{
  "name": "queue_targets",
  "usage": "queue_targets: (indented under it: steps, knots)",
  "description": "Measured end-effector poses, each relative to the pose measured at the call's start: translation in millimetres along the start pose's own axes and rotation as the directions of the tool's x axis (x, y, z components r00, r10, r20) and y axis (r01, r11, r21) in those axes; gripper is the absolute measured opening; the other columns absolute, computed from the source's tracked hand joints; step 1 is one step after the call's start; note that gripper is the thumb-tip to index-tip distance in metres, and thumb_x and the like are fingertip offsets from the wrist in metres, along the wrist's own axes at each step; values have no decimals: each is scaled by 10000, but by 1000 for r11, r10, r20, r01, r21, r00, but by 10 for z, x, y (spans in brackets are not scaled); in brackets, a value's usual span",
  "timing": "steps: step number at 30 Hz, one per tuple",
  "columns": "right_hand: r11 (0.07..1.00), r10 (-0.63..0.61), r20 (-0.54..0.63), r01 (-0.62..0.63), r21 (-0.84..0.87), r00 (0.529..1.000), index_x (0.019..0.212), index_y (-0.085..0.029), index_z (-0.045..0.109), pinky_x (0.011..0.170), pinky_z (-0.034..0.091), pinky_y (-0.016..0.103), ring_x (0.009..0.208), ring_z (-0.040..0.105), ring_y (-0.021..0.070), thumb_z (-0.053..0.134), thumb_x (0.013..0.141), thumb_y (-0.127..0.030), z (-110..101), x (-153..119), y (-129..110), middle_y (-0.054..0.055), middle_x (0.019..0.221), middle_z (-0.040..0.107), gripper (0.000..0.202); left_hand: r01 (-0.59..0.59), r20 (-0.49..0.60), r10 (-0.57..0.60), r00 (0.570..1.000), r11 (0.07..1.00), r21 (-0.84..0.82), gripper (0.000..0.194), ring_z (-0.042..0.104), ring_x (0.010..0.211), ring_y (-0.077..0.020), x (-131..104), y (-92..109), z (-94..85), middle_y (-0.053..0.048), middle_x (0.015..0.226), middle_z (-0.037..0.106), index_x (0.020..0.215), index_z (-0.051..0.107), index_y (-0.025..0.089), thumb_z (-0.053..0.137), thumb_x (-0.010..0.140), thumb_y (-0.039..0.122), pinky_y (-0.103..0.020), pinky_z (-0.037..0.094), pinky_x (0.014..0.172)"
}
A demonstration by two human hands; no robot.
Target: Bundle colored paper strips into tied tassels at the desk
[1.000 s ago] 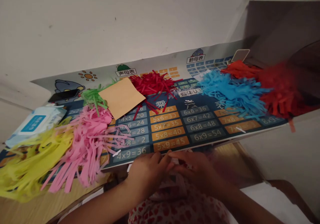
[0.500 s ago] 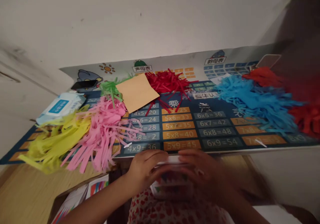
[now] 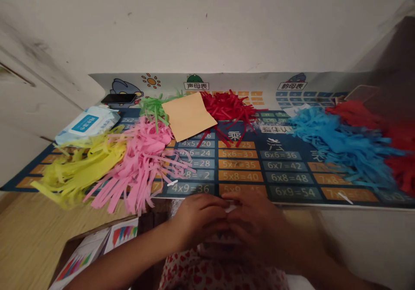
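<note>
Just below the table's front edge, over my lap, my left hand (image 3: 199, 221) curls its fingers over a small clear-looking box (image 3: 220, 240). My right hand (image 3: 256, 221) closes on the same box from the other side, slightly blurred. Both sets of fingertips nearly meet above it, so most of the box is hidden. On the table past my hands lie a pink paper-strip bundle (image 3: 145, 160), a yellow one (image 3: 81, 164), a green one (image 3: 155, 108), a dark red one (image 3: 230, 106) and a blue one (image 3: 343, 143). A tan paper square (image 3: 188, 116) rests between the green and dark red strips.
A wet-wipes pack (image 3: 87, 125) and a black phone (image 3: 119, 98) are at the left back. More red strips (image 3: 359, 115) lie at the far right. A times-table mat (image 3: 240, 164) covers the table, against a wall (image 3: 227, 30). Printed boxes (image 3: 123, 234) stand below left.
My hands have drawn closer together over the box and cover more of it. The view has shifted, so the table items appear farther right. The strips and paper square lie as before.
</note>
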State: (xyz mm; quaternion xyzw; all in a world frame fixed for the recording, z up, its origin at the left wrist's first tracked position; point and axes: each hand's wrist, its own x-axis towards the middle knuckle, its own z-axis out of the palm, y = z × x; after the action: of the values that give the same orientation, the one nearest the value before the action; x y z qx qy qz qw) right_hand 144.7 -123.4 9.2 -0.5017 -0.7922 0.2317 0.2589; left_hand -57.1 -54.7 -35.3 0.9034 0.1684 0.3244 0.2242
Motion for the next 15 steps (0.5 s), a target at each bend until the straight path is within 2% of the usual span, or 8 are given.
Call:
queue_targets:
  steps: [3, 6, 8, 12, 15]
  knots:
    - [997, -14, 91, 21, -74, 996, 880, -216, 708, 894, 449, 404, 1021, 598, 222, 550, 842, -132, -44, 66, -41, 53, 1139, 664, 183, -11, 26, 11, 1000, 1000, 13, 190, 706, 840, -157, 16, 14, -2, -46, 956, 738, 864, 669, 201, 590, 908, 368, -238, 536, 724]
    - [989, -1, 125, 20, -148, 992, 885, -224, 713, 916, 428, 444, 1028, 598, 241, 547, 867, -162, -47, 64, -48, 51, 1115, 678, 179, 49, 57, -50, 997, 999, 16, 212, 700, 867, -168, 55, 54, -34, -57, 983, 731, 829, 684, 198, 583, 907, 367, -250, 530, 737]
    - [992, 18, 122, -3, -124, 992, 895, -241, 717, 937, 433, 430, 1057, 593, 235, 556, 875, -183, -24, 18, -26, 40, 1147, 671, 173, 95, 76, -95, 993, 995, 3, 203, 697, 882, -171, 86, 90, -61, -54, 1003, 727, 799, 688, 199, 601, 893, 356, -254, 527, 746]
    - [992, 121, 54, -120, -27, 991, 1080, -261, 667, 1008, 426, 406, 1203, 521, 223, 562, 871, -193, 25, -92, 49, 47, 1304, 581, 243, 150, 96, -145, 985, 988, -43, 216, 697, 840, -158, 132, 147, -105, -41, 986, 726, 764, 689, 193, 619, 874, 365, -233, 526, 716]
    - [980, 179, 127, -188, 63, 976, 1043, -284, 669, 1046, 408, 400, 1271, 467, 217, 572, 870, -218, 30, -105, 76, 23, 1388, 499, 208, 144, 123, -140, 982, 989, -23, 243, 690, 849, -177, 141, 157, -111, -45, 1012, 722, 732, 689, 189, 600, 866, 370, -260, 533, 731]
